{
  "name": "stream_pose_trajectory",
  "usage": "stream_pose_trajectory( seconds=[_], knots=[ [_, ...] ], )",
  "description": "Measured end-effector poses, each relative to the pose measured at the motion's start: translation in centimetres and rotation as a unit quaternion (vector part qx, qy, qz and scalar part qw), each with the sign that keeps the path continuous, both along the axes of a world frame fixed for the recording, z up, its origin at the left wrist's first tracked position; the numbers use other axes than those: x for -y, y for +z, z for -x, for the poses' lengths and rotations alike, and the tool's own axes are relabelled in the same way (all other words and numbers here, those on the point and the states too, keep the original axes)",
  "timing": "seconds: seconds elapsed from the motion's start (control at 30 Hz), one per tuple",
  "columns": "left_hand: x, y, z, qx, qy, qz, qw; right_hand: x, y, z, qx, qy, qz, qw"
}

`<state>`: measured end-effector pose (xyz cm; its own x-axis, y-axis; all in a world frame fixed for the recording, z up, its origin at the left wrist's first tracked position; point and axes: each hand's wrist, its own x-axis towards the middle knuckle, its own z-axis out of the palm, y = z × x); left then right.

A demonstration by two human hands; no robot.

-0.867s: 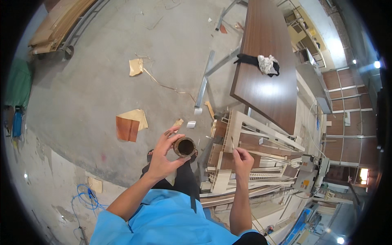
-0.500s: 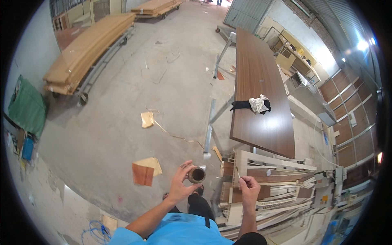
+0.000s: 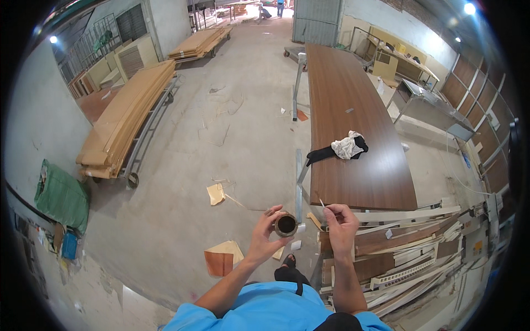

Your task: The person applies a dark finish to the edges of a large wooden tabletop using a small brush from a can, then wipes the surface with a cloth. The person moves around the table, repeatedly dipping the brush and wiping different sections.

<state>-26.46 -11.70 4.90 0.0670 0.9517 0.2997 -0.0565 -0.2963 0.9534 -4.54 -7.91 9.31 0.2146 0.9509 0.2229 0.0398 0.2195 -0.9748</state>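
My left hand (image 3: 263, 238) curls around a small round jar (image 3: 293, 233), its mouth facing up and dark inside. Between the thumb and fingers of my right hand (image 3: 342, 225) is a thin pale stick (image 3: 322, 202) with a brown tip, perhaps a small brush. That tip overlaps the near edge of a long brown wood-grain panel (image 3: 353, 99) in the view; whether it touches I cannot tell. On the panel lie a crumpled white cloth (image 3: 346, 145) and a black cloth (image 3: 320, 155), partly under the white one.
Metal legs (image 3: 298, 176) support the panel. Offcut strips (image 3: 408, 259) are heaped below it at the right. Flat brown boards (image 3: 127, 118) lie on a wheeled cart at the left, near a green sack (image 3: 62, 196). Scraps (image 3: 220, 263) litter the floor.
The view has tilted up and the panel's near end appears closer to my hands. Both hands keep their holds, and the stick's tip now shows over the panel's edge.
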Motion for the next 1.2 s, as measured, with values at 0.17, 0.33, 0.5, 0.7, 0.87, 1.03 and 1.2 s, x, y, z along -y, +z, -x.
stream_pose_trajectory(
  seconds=[0.17, 0.33, 0.5, 0.7, 0.87, 1.03, 1.2],
  knots=[
    [-4.5, 1.9, -3.2, 0.042, -0.086, 0.004, 0.995, -5.5, -0.8, -2.8, -0.052, 0.092, 0.079, 0.991],
    [-6.3, 1.2, -4.2, 0.099, -0.119, 0.060, 0.986, -7.6, -2.0, -2.2, -0.081, 0.180, 0.115, 0.974],
    [-9.1, 1.2, -0.9, 0.125, -0.190, 0.119, 0.967, -10.0, -1.5, 1.3, -0.088, 0.228, 0.129, 0.961],
    [-12.3, 0.9, 3.1, 0.160, -0.140, 0.151, 0.965, -12.9, 0.2, 5.9, -0.027, 0.201, 0.237, 0.950],
    [-17.9, -1.1, 7.1, 0.166, -0.084, 0.136, 0.973, -19.8, -3.2, 8.9, -0.018, 0.210, 0.213, 0.954],
    [-21.1, -0.3, 9.7, 0.077, 0.008, 0.125, 0.989, -29.8, -11.3, 5.6, 0.160, 0.081, 0.094, 0.979],
    [-20.7, 1.3, 7.8, 0.054, 0.118, 0.131, 0.983, -43.1, -15.9, -6.7, 0.310, -0.024, 0.039, 0.950]
  ],
)
